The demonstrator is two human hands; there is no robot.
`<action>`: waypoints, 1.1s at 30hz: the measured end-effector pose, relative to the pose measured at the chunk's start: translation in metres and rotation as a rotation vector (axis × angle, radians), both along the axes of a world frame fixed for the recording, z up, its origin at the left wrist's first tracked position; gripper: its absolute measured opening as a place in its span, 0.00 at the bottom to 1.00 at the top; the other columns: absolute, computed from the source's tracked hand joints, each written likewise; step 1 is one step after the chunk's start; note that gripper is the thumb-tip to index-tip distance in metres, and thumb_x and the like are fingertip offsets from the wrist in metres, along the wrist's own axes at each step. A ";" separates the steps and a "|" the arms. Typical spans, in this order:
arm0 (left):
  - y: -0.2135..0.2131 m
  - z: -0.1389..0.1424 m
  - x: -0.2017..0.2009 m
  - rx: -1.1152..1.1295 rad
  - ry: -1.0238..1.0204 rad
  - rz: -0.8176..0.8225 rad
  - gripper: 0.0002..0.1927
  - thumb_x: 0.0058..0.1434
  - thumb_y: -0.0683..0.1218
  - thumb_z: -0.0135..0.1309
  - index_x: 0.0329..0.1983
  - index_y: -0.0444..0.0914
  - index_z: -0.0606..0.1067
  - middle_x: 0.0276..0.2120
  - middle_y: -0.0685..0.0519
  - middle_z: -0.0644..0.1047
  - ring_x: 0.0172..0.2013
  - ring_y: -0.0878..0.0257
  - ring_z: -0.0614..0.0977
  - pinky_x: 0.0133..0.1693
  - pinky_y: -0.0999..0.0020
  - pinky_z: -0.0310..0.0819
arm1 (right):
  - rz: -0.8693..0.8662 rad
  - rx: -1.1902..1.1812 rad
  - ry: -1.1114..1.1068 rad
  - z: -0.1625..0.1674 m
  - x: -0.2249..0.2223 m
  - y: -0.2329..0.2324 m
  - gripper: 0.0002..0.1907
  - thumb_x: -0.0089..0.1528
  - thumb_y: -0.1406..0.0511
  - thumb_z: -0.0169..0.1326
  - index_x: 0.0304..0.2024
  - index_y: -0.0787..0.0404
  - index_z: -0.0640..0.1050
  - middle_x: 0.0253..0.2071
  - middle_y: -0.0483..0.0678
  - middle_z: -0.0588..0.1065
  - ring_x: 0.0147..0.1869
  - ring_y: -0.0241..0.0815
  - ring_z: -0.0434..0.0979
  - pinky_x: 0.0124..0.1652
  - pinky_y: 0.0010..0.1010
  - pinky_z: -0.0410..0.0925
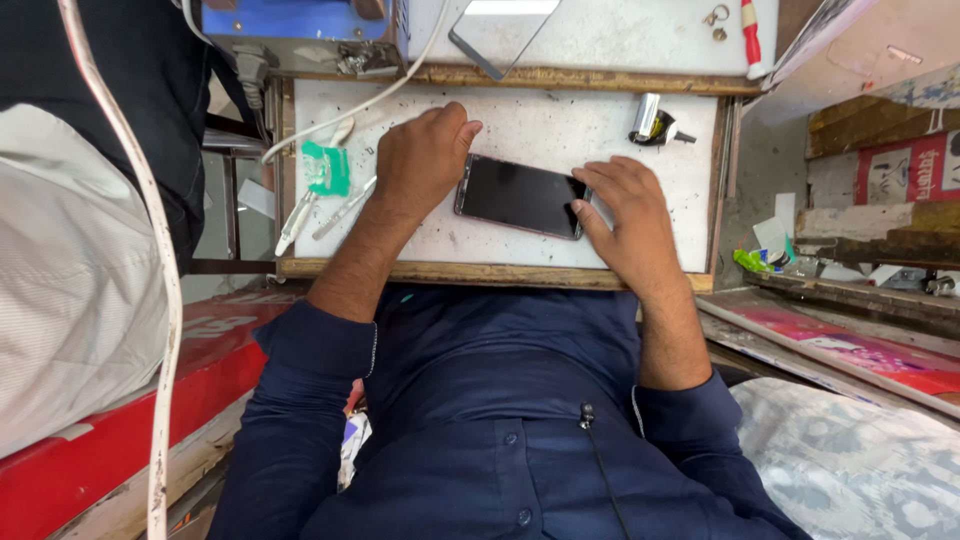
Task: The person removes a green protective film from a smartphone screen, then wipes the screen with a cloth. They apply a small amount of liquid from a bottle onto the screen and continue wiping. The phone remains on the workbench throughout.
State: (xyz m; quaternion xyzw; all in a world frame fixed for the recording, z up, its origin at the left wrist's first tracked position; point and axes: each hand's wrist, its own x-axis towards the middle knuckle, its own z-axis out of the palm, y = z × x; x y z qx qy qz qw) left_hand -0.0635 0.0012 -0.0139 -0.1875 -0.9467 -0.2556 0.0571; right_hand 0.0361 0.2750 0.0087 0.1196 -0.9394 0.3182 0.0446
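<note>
A dark smartphone [520,196] lies flat, screen up, on a small white work board [560,125] with a wooden frame. My left hand [425,155] rests at the phone's left end, fingers curled against its edge. My right hand [628,215] presses on the phone's right end with the fingers spread over its corner. Both forearms come up from my dark blue shirt at the bottom of the view.
Left on the board lie a green plastic piece [328,168], white tweezers [345,207] and a white cable [355,108]. A small metal clip tool [653,122] sits at the upper right. A glass sheet [497,32] leans behind the board. Another person's clothing fills the left side.
</note>
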 end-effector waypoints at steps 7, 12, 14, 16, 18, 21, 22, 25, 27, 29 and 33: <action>0.020 0.008 0.020 0.087 0.092 -0.207 0.13 0.60 0.50 0.64 0.44 0.41 0.79 0.43 0.53 0.80 0.48 0.52 0.79 0.46 0.56 0.75 | 0.040 0.159 0.032 0.006 0.011 -0.005 0.20 0.60 0.61 0.65 0.56 0.54 0.83 0.66 0.56 0.72 0.73 0.65 0.62 0.66 0.53 0.60; 0.035 0.008 0.031 -0.032 0.095 -0.258 0.16 0.59 0.50 0.66 0.48 0.42 0.80 0.48 0.54 0.78 0.54 0.52 0.75 0.51 0.55 0.70 | 0.015 0.120 0.051 -0.001 0.013 -0.003 0.20 0.58 0.62 0.66 0.53 0.55 0.84 0.65 0.57 0.72 0.72 0.65 0.62 0.65 0.53 0.58; 0.039 0.008 0.032 -0.027 0.075 -0.282 0.18 0.60 0.51 0.66 0.50 0.42 0.80 0.49 0.53 0.78 0.55 0.52 0.73 0.52 0.54 0.68 | -0.050 -0.054 0.049 -0.008 0.013 -0.001 0.18 0.63 0.66 0.62 0.56 0.57 0.82 0.64 0.54 0.74 0.74 0.62 0.64 0.69 0.50 0.60; 0.041 0.010 0.033 -0.026 0.058 -0.326 0.21 0.59 0.52 0.67 0.53 0.42 0.79 0.51 0.52 0.77 0.56 0.51 0.72 0.54 0.52 0.67 | -0.150 -0.210 0.046 -0.013 0.012 0.002 0.16 0.66 0.69 0.58 0.57 0.58 0.81 0.62 0.52 0.76 0.75 0.57 0.67 0.70 0.46 0.62; 0.041 0.012 0.035 -0.031 0.033 -0.389 0.25 0.57 0.54 0.68 0.55 0.41 0.79 0.53 0.50 0.76 0.57 0.50 0.71 0.55 0.50 0.65 | -0.280 -0.352 0.025 -0.017 0.011 0.005 0.15 0.68 0.72 0.53 0.56 0.57 0.80 0.60 0.49 0.78 0.74 0.52 0.71 0.71 0.41 0.65; 0.037 0.014 0.040 -0.042 -0.007 -0.421 0.34 0.51 0.56 0.70 0.59 0.39 0.76 0.58 0.46 0.73 0.61 0.47 0.68 0.60 0.48 0.62 | -0.166 -0.123 0.082 -0.021 0.012 0.008 0.19 0.62 0.78 0.51 0.51 0.60 0.83 0.58 0.52 0.78 0.72 0.57 0.70 0.67 0.43 0.66; 0.035 0.014 0.041 -0.041 -0.019 -0.428 0.36 0.50 0.56 0.70 0.60 0.38 0.75 0.59 0.46 0.72 0.63 0.47 0.67 0.62 0.47 0.60 | -0.159 -0.105 0.087 -0.022 0.012 0.008 0.19 0.62 0.78 0.51 0.51 0.60 0.83 0.58 0.52 0.78 0.72 0.57 0.69 0.67 0.43 0.65; 0.029 0.011 0.044 -0.035 -0.049 -0.444 0.41 0.49 0.57 0.71 0.64 0.37 0.73 0.63 0.45 0.70 0.66 0.46 0.65 0.66 0.44 0.56 | -0.136 -0.052 0.107 -0.025 0.013 0.007 0.20 0.60 0.79 0.51 0.50 0.60 0.84 0.58 0.53 0.78 0.72 0.58 0.68 0.67 0.43 0.65; 0.027 0.008 0.044 -0.028 -0.063 -0.446 0.43 0.48 0.57 0.71 0.65 0.36 0.72 0.64 0.44 0.69 0.66 0.46 0.64 0.66 0.42 0.53 | -0.114 -0.019 0.123 -0.026 0.013 0.007 0.20 0.59 0.79 0.52 0.50 0.60 0.84 0.58 0.53 0.78 0.72 0.58 0.68 0.67 0.44 0.65; 0.028 0.006 0.045 -0.040 -0.062 -0.433 0.43 0.48 0.58 0.71 0.65 0.36 0.72 0.64 0.44 0.69 0.67 0.46 0.64 0.66 0.41 0.52 | -0.119 0.003 0.117 -0.027 0.012 0.006 0.20 0.60 0.79 0.52 0.49 0.60 0.85 0.58 0.52 0.78 0.72 0.58 0.68 0.67 0.43 0.65; 0.025 0.006 0.050 -0.059 -0.027 -0.409 0.40 0.49 0.58 0.71 0.64 0.39 0.74 0.63 0.45 0.70 0.66 0.47 0.66 0.67 0.41 0.55 | -0.118 -0.003 0.102 -0.024 0.012 0.002 0.17 0.61 0.78 0.53 0.50 0.62 0.83 0.59 0.52 0.78 0.73 0.57 0.68 0.67 0.42 0.66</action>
